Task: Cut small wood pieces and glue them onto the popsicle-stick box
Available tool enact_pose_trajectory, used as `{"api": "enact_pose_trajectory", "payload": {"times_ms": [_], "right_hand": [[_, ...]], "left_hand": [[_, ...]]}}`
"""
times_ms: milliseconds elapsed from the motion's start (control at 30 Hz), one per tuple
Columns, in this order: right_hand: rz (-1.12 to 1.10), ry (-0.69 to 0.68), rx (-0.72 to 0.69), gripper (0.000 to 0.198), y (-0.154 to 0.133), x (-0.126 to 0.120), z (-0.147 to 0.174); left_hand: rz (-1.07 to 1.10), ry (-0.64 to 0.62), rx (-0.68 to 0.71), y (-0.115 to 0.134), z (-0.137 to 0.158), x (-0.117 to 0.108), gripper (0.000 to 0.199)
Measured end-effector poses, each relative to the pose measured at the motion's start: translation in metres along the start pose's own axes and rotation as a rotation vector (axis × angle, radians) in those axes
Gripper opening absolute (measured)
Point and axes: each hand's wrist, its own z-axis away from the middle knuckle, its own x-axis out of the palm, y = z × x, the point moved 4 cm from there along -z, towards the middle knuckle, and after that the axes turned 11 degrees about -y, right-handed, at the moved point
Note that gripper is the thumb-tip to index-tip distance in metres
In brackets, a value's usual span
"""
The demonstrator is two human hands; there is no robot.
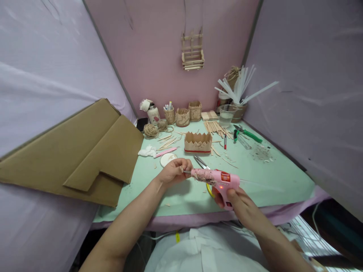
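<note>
A pink hot glue gun (211, 175) is held over the front of the table, its nozzle pointing left and a small red light glowing on its side. My right hand (234, 198) is wrapped round its handle. At the nozzle tip, my left hand (176, 170) has its fingers pinched together on a small pale piece too small to name. Scissors (200, 162) with yellow handles lie partly hidden under the gun. Behind them stands a small zigzag-edged box (197, 143) with a red band. A round white disc (167, 159) lies just beyond my left hand.
Large folded cardboard (93, 151) leans on the left. Twine (151, 130), wooden sticks (217, 128), green-handled pliers (248, 134) and a plastic cup of water (226, 116) are farther back. A small stick rack (193, 54) hangs on the back wall.
</note>
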Motion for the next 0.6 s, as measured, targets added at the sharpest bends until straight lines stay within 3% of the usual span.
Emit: {"api": "enact_pose_trajectory", "payload": {"times_ms": [100,200,333,433,600], "right_hand": [[0.012,-0.021,0.012,0.056,0.002,-0.002,0.003],[0.082,0.035,0.009,0.058,0.002,-0.015,0.007],[0.358,0.266,0.059,0.048,0.005,-0.056,0.013],[0.712,0.460,0.082,0.038,0.014,-0.092,0.019],[1.070,0.514,0.398,0.039,0.060,-0.134,0.034]], "left_hand": [[-0.004,0.069,0.028,0.003,-0.002,-0.003,0.027],[-0.036,0.258,0.070,0.003,-0.004,-0.016,0.024],[-0.179,0.570,0.095,0.000,-0.002,-0.037,0.024],[-0.316,0.675,0.086,-0.001,-0.002,-0.044,0.025],[-0.517,0.710,-0.013,0.007,-0.007,-0.042,0.028]]}}
